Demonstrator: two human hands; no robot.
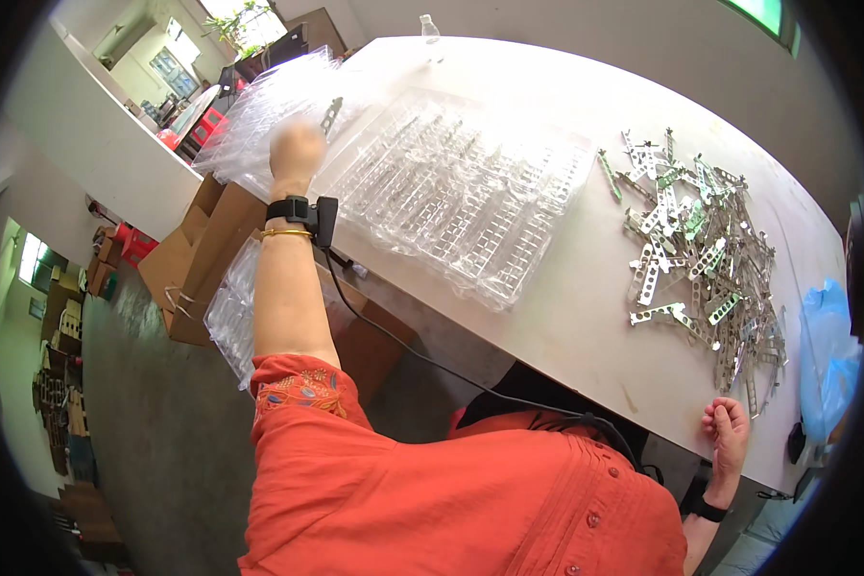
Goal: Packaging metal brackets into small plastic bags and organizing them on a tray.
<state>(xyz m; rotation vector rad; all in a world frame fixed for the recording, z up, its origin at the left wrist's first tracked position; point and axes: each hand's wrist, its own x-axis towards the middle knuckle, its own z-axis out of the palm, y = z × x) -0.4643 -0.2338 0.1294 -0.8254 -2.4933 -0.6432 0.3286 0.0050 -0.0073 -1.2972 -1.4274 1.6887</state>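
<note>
My left hand (298, 154) is stretched out over the table's far left, beside a stack of clear plastic sheets or trays (259, 120). It is closed and blurred, and a perforated metal strip (332, 115) juts from its upper right side. In the middle of the table lies a clear plastic tray (456, 197) with rows of narrow slots. At the table's near right edge is my right hand (727, 432), its fingers curled together; whether anything is in them is hidden. Just beyond it spreads a loose pile of perforated metal strips (710, 250).
A blue plastic bag (828, 355) hangs at the right edge. Left of the table stands an open cardboard box (206, 259), with more clear trays (232, 312) beside it. A small clear bottle (430, 29) stands at the far edge. A cable (432, 360) runs from my left wrist.
</note>
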